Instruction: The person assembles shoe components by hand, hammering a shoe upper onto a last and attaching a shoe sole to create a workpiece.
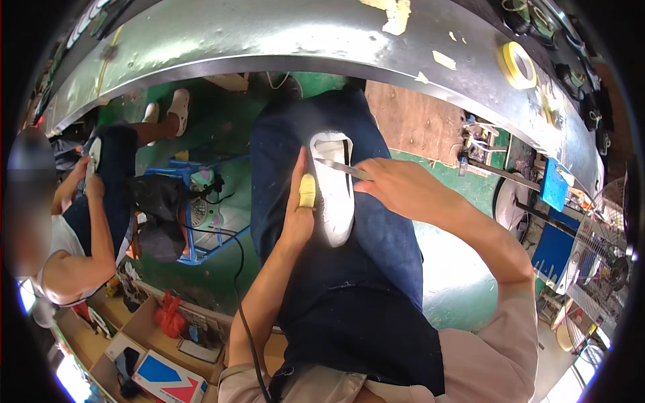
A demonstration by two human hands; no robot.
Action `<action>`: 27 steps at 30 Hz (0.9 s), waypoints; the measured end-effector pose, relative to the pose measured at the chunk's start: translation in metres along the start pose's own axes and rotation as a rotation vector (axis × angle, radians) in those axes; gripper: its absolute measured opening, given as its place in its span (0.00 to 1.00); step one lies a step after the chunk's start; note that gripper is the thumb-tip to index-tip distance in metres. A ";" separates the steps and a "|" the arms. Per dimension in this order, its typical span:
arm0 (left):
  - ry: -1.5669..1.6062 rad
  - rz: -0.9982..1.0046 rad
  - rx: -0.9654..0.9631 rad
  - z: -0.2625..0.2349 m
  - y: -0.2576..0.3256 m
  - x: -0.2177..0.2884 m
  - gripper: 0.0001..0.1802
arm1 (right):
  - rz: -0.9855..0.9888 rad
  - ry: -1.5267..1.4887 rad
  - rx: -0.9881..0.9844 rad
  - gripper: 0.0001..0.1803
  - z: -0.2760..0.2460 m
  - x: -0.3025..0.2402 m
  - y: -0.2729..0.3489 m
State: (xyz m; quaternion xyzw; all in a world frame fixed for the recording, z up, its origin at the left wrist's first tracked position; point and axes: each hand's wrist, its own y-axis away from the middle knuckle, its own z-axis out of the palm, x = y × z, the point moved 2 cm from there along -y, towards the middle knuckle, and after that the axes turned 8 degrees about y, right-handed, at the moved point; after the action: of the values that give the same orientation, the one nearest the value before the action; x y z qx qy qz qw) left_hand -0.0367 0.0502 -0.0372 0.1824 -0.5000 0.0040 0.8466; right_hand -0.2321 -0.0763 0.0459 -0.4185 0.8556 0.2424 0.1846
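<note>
A white slip-on shoe (334, 208) lies on my lap over dark blue trousers, its opening at the far end and its toe toward me. My left hand (299, 218) holds the shoe along its left side, with a yellow wrap (307, 191) round one digit; some fingers are hidden. In my right hand (393, 185) is a flat metal blade-like tool (344, 168), gripped from the right. Its thin end reaches across the shoe near the opening. Whether the tip touches the lining or only lies over it, I cannot tell.
A metal worktop (282, 40) runs across the far side, bearing a yellow tape roll (518, 65). At left, a seated person (80, 235) handles a light-coloured shoe beside a blue-framed stool (191, 252). A black cable (240, 282) passes my left arm. Wooden compartments (144, 319) stand lower left.
</note>
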 end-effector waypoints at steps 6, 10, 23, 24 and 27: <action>0.074 -0.102 0.011 -0.008 -0.017 -0.003 0.47 | 0.168 0.133 -0.146 0.18 0.013 -0.018 -0.007; -0.107 -0.002 -0.008 -0.004 -0.022 0.007 0.53 | 0.181 -0.142 -0.192 0.17 0.004 -0.004 -0.004; -0.314 0.174 -0.068 -0.007 -0.009 0.008 0.65 | 0.198 -0.282 0.300 0.20 0.006 -0.003 -0.001; -0.347 0.217 -0.021 0.005 -0.004 0.016 0.68 | 0.323 -0.508 0.277 0.24 0.007 0.009 0.010; -0.780 0.654 -0.272 0.032 0.022 0.069 0.62 | 0.579 -0.947 0.006 0.35 -0.020 0.009 0.034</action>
State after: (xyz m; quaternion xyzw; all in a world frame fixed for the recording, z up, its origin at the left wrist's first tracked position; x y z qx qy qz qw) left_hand -0.0334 0.0483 0.0423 -0.1066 -0.8047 0.1349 0.5683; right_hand -0.2671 -0.0748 0.0664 -0.0112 0.7599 0.4425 0.4760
